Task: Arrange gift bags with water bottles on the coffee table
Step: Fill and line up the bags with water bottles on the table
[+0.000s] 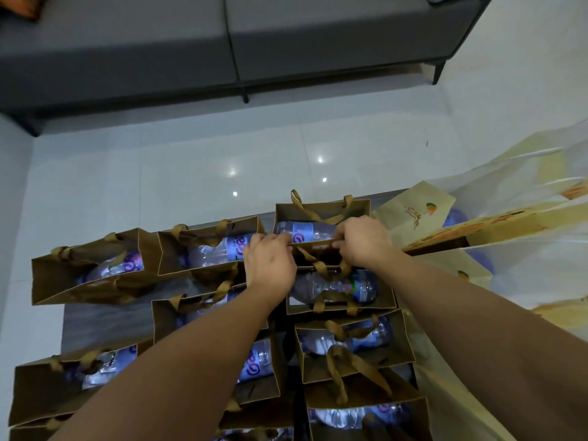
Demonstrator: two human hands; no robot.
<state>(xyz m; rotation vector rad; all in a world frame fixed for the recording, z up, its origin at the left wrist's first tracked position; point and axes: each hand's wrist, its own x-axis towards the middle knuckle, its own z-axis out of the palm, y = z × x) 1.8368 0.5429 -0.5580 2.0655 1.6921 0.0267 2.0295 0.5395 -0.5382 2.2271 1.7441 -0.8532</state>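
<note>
Several brown paper gift bags with ribbon handles stand in rows on the dark coffee table (95,323), each holding a clear water bottle with a purple label. The farthest bag (321,211) at the table's back edge holds a bottle (302,232). My left hand (270,262) and my right hand (362,241) both pinch its near top rim, one at each end. Just in front of it stands another bag with a bottle (337,289). More bags sit to the left (92,265) and along the near rows.
Cream-coloured bags with printed designs (416,211) lie piled at the table's right side, inside pale plastic wrapping (525,186). A grey sofa (222,49) stands across the glossy white tiled floor (191,167).
</note>
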